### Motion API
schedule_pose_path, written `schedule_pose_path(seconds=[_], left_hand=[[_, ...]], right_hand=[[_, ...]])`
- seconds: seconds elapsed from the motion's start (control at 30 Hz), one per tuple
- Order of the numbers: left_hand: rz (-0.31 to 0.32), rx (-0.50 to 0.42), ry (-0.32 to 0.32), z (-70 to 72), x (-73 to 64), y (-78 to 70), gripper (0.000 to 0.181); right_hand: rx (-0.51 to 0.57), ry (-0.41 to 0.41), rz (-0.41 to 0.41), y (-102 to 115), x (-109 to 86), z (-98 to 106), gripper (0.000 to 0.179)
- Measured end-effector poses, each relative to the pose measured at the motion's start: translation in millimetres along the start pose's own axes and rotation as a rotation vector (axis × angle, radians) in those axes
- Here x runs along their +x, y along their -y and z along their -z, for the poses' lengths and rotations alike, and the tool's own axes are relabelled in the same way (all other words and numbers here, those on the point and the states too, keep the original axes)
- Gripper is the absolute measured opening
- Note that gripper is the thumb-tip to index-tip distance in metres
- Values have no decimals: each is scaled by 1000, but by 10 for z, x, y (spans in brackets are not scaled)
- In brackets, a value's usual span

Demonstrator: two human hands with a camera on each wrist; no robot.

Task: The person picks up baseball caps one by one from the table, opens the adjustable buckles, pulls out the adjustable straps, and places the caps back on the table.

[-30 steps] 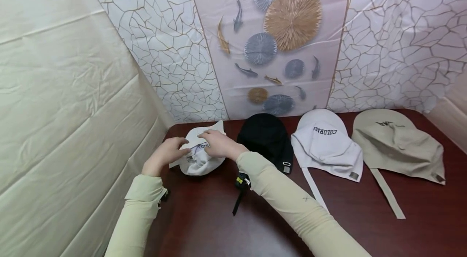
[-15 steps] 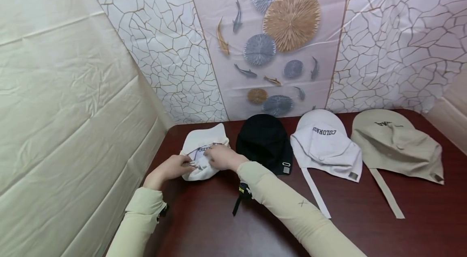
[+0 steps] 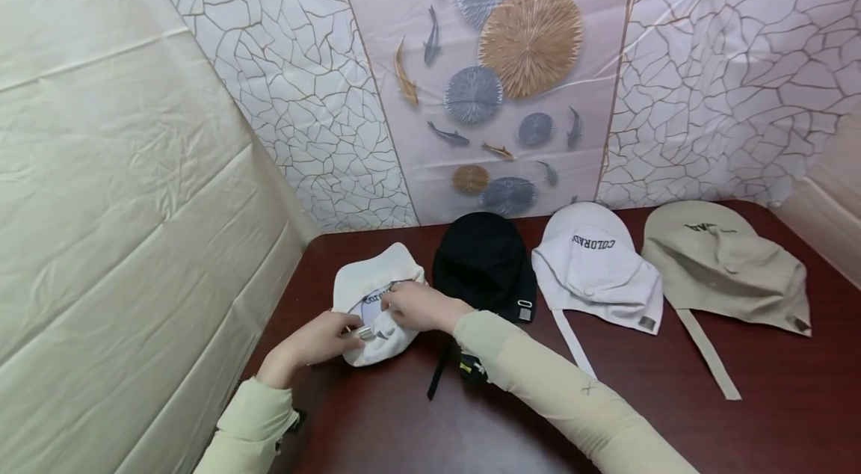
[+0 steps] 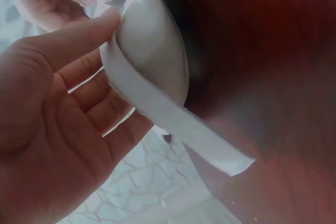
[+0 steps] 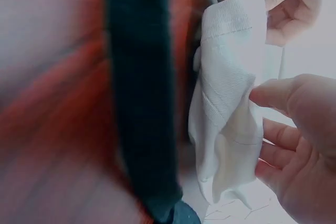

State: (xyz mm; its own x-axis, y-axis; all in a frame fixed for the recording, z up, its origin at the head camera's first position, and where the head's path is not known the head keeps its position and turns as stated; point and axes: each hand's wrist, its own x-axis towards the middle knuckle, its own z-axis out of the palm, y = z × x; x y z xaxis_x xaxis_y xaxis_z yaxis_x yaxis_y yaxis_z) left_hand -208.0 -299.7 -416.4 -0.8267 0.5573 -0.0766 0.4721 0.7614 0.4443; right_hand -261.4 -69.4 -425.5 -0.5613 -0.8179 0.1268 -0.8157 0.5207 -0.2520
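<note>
A white baseball cap (image 3: 366, 276) sits at the left of the table, brim toward the wall, its inside partly showing with mirrored dark lettering. My left hand (image 3: 316, 339) pinches the cap's rear edge by a small metal buckle (image 3: 363, 332). In the left wrist view, a loose white strap (image 4: 178, 124) hangs from under the left thumb. My right hand (image 3: 424, 306) grips the cap's right side between thumb and fingers; the right wrist view shows the thumb on the fabric (image 5: 231, 93). Parts of the cap lie hidden behind both hands.
To the right lie a black cap (image 3: 480, 257), a white cap with COLORADO lettering (image 3: 592, 265) and a beige cap (image 3: 726, 265) in a row. Straps trail toward the front of the dark red table (image 3: 390, 422). Fabric walls (image 3: 202, 220) border the left and back.
Both hands have drawn the white cap nearer to me, and more of its brim shows. The left hand has moved to the buckle at its rear edge. The other caps lie as before.
</note>
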Motion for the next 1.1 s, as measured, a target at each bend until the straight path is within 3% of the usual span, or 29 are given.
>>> schedule_pose_path(seconds=[0.43, 0.63, 0.9, 1.1], left_hand=[[-152, -204, 22, -380, -334, -526, 5], [-205, -226, 13, -494, -428, -751, 4], [-241, -184, 3, -540, -434, -959, 2], [-204, -218, 18, -598, -393, -997, 5]], right_hand=[[-28, -127, 222, 105, -823, 61, 12], [-78, -172, 281, 197, -1125, 146, 13], [-55, -186, 310, 200, -1314, 162, 15], [-33, -184, 288, 185, -1361, 142, 16]])
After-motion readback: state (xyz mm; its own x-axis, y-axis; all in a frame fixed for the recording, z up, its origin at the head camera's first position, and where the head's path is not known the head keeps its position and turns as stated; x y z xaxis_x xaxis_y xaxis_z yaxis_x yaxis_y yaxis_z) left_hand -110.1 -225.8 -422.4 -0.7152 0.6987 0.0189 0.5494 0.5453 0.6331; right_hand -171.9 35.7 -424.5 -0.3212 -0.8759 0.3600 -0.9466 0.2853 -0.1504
